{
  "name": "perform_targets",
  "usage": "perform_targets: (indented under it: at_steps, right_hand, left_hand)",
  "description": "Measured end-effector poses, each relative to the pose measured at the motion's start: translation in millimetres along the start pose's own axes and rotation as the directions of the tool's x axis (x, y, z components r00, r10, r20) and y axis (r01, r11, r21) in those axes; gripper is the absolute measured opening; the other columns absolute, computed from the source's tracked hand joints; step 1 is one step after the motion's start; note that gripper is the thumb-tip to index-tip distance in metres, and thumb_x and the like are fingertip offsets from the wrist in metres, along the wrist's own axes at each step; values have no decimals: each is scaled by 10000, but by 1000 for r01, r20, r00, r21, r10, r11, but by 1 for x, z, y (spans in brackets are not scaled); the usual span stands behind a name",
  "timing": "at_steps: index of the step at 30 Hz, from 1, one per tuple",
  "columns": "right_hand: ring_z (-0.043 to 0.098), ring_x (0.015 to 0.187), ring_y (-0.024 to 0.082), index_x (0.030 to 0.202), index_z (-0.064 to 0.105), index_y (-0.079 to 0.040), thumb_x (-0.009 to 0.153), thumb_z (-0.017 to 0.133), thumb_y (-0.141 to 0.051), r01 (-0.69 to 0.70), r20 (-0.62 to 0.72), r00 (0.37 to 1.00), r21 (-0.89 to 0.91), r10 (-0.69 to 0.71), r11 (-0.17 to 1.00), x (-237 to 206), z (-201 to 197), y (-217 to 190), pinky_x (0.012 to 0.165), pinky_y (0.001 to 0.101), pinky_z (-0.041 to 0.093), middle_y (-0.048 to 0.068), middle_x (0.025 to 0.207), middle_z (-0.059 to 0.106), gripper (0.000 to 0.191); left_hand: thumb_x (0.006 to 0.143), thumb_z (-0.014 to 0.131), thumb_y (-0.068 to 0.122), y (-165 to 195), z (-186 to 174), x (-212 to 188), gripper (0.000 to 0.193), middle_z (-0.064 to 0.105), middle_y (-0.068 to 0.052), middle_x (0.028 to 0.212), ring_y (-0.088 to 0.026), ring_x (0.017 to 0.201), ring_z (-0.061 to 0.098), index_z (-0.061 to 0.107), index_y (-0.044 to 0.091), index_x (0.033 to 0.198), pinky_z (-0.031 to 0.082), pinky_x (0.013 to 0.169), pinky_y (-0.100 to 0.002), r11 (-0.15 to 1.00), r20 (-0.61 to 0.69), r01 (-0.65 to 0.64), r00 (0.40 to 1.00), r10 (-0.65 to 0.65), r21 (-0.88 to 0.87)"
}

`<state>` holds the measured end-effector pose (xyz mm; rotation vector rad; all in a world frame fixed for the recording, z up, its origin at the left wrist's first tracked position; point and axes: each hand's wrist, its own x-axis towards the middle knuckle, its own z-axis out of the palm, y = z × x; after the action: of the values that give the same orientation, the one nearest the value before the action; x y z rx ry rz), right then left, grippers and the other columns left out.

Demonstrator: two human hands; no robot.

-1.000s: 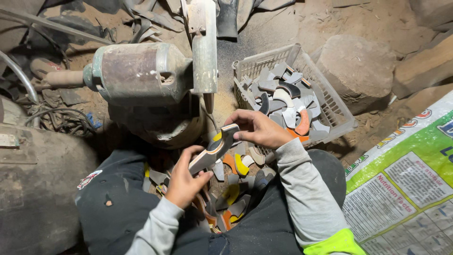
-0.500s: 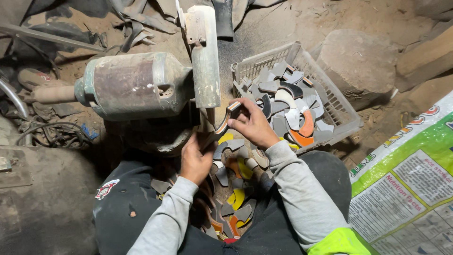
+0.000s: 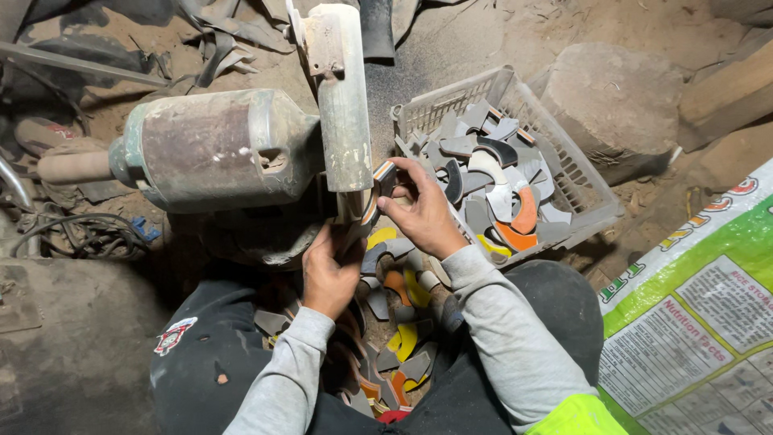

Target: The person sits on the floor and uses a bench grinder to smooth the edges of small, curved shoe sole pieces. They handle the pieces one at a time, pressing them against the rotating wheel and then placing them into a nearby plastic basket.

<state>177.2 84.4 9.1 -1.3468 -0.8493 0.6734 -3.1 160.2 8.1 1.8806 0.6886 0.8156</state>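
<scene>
- The left hand (image 3: 328, 272) was raised from the lap with its fingers curled shut around the lower end of a curved, layered grey-and-orange rubber piece (image 3: 372, 205).
- The right hand (image 3: 425, 213) reached in from the right, its fingertips pinched on the upper end of the same piece, so both hands were clamped on it close together.
- The piece was pressed up against the lower edge of a worn, pale metal wheel guard (image 3: 342, 97) on a rusty, drum-shaped grinder motor (image 3: 213, 149).
- Just right of the right hand sat a white plastic mesh basket (image 3: 564, 157) filled with similar grey, black and orange curved cut-offs.
- More cut-offs, some yellow (image 3: 403, 342), lay in the lap between the grey sleeves.
- At the lower right lay a flat green-and-white woven sack (image 3: 700, 322) with a white rectangular printed panel and red-and-yellow lettering along its edge.
</scene>
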Motion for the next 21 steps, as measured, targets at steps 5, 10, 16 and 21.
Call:
perform_targets:
  at_steps: [5, 10, 16, 21]
  right_hand:
    - [596, 1030, 105, 1438, 464, -8, 896, 719, 25, -13, -18, 1000, 5, 13, 1000, 2, 1, 3, 899, 256, 605, 51, 1232, 598, 601]
    - [594, 1035, 101, 1437, 472, -10, 899, 721, 14, -18, -24, 1000, -43, 17, 999, 3, 0, 2, 905, 262, 614, 51, 1216, 599, 593]
    - [608, 1024, 92, 1425, 476, -7, 899, 723, 7, -10, -36, 999, -93, 6, 996, 5, 1, 2, 909, 267, 627, 51, 1187, 604, 582]
    - [600, 1006, 93, 1423, 484, -9, 895, 728, 2, -14, -33, 999, -101, 10, 995, 6, 1, 3, 890, 272, 626, 49, 1179, 609, 582]
  left_hand:
    - [846, 756, 67, -4, 1, 1, 185, 743, -135, 983, -299, 896, 754, 711, 12, 1017, 564, 792, -350, 999, -15, -20, 1000, 21, 28]
    - [844, 755, 63, -6, 2, 3, 197, 734, -135, 998, -300, 904, 750, 718, 15, 1031, 561, 794, -354, 999, -14, -35, 999, 36, 28]
    - [850, 758, 69, -7, 4, 3, 203, 736, -128, 987, -287, 889, 747, 710, 19, 1040, 559, 793, -347, 1000, -16, -14, 1000, 15, 11]
    - [851, 767, 74, -9, 4, 3, 180, 725, -129, 970, -293, 874, 740, 716, 15, 1013, 556, 778, -351, 999, -11, 18, 1000, -18, 27]
